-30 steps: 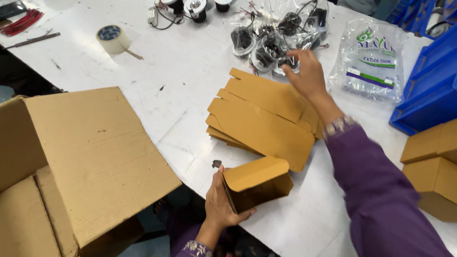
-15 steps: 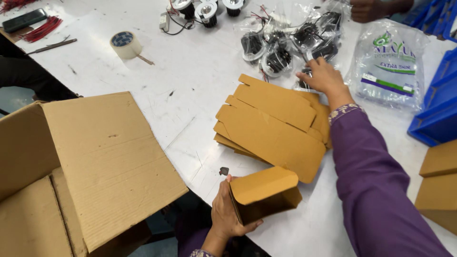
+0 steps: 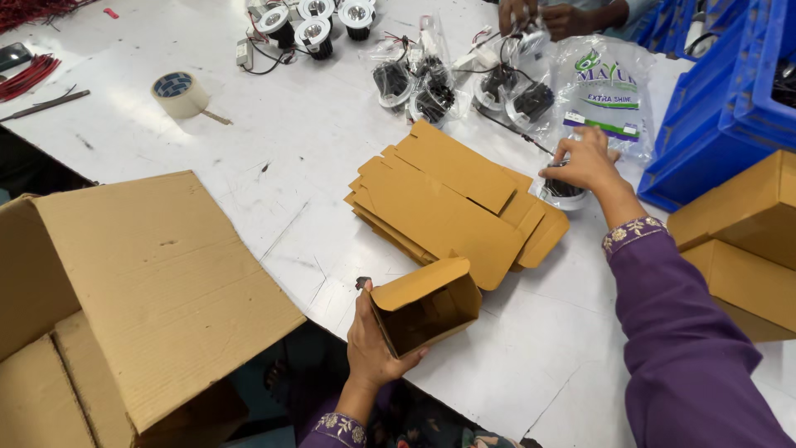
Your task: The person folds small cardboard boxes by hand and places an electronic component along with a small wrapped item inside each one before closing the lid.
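Down at the near edge of the white table (image 3: pixel 207 207), in the head view, the left hand (image 3: pixel 373 344) holds a small open brown cardboard box (image 3: pixel 427 305) on its side, mouth towards the camera and lid flap raised; the fingers wrap its left wall and underside in a closed grip. The box looks empty inside. Further out, the right hand (image 3: pixel 584 162), in a purple sleeve (image 3: pixel 688 348), reaches across to a round black-and-silver light fitting in a clear bag (image 3: pixel 564 191) lying just beside a fanned stack of flat brown cardboard box blanks (image 3: pixel 448 207). Its fingers curl over the fitting, but whether they have closed on it or only touch it I cannot tell.

Beyond lie more bagged black fittings (image 3: pixel 431 91), a printed plastic bag (image 3: pixel 601 91), white round fittings (image 3: pixel 311 25) with wires, and a roll of tan tape (image 3: pixel 178 94). Blue plastic crates (image 3: pixel 730 99) and closed brown boxes (image 3: pixel 746 241) stand to the right, a large open cardboard carton (image 3: pixel 149 299) to the left. Another person's hands (image 3: pixel 547 15) work at the far edge.

By my reading, the step in hand is fetching one fitting for the waiting box. Lifting it cleanly calls for a firm hold through the slippery bag, and the box mouth should be kept open.
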